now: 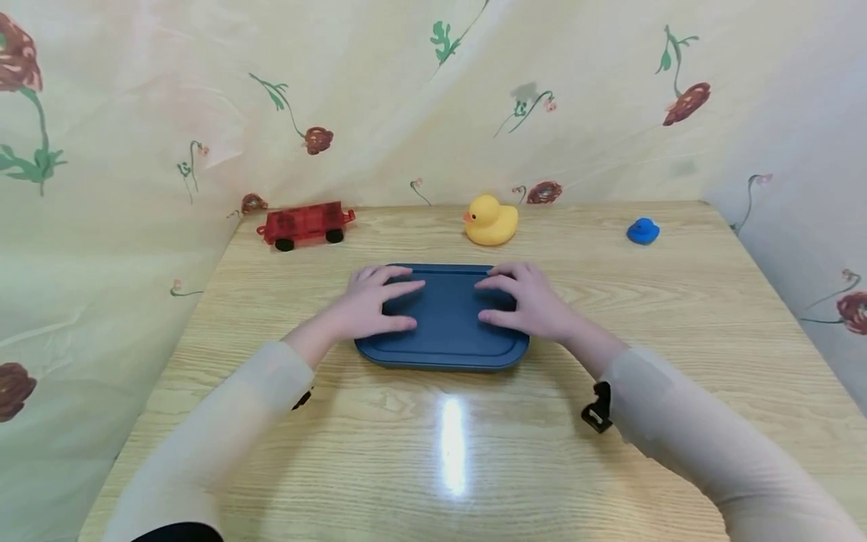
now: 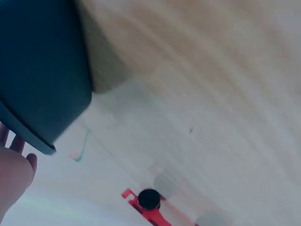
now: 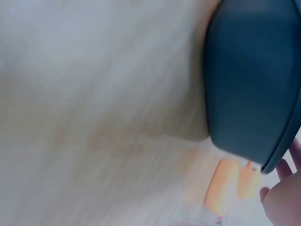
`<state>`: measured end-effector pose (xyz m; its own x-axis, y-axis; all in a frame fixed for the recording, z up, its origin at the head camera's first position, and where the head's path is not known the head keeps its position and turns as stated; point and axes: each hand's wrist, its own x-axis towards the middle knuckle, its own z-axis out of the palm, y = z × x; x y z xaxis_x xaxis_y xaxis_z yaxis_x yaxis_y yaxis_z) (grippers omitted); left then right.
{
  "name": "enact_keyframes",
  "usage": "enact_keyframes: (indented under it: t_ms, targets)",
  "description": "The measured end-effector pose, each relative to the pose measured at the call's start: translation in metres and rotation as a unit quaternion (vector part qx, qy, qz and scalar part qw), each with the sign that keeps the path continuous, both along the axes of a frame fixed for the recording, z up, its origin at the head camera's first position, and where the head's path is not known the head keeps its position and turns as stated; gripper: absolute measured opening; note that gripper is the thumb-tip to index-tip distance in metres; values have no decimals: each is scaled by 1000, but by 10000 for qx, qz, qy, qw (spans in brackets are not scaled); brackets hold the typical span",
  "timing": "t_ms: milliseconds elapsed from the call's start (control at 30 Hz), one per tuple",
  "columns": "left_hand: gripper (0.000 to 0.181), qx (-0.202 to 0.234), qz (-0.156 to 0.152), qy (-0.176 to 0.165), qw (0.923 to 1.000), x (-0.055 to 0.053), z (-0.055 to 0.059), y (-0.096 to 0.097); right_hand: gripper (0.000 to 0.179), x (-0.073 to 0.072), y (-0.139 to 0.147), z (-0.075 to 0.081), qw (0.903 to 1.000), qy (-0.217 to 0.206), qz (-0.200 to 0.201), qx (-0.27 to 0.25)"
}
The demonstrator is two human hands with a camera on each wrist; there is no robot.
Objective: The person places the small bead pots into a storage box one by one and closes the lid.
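A dark blue lidded box [image 1: 447, 316] sits on the wooden table, its rounded lid facing up. Over the lid's left end lies my left hand [image 1: 379, 301], fingers and thumb spread toward the middle. My right hand [image 1: 521, 299] mirrors it at the right end, fingers likewise apart. The left wrist view shows the box's side [image 2: 42, 70] and the left hand [image 2: 16, 174] at the lid's rim. In the right wrist view, the right hand [image 3: 284, 195] is right at the rim above the box's side wall [image 3: 249, 89].
Behind the box, a red toy wagon [image 1: 306, 224] with black wheels stands at the back left, a yellow rubber duck [image 1: 492, 222] at the back middle. A small blue duck [image 1: 643, 231] is at the back right. Flower-printed cloth [image 1: 379, 98] hangs behind the table [image 1: 366, 444].
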<state>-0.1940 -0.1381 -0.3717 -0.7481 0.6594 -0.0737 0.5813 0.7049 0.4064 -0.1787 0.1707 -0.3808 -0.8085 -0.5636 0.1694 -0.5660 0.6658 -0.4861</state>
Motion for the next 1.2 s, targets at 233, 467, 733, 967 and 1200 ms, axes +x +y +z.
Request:
enact_keyframes:
  t_ms: [233, 467, 733, 967, 1200]
  targets:
    - [68, -44, -222, 128, 9997, 32, -1, -3, 36, 36, -3, -4, 9985, 515, 164, -8]
    - [69, -133, -182, 212, 9995, 42, -7, -6, 29, 50, -7, -13, 9964, 789, 218, -235]
    - [70, 40, -99, 401, 9991, 44, -15, -6, 33, 53, -10, -20, 9973, 653, 79, -317]
    - [74, -107, -10, 474, 9988, 48, -17, -2, 42, 56, -12, -20, 9981, 570, 95, -203]
    - [78, -173, 65, 445, 9988, 47, -17, -3, 49, 54, -11, -19, 9995, 284, 67, -111]
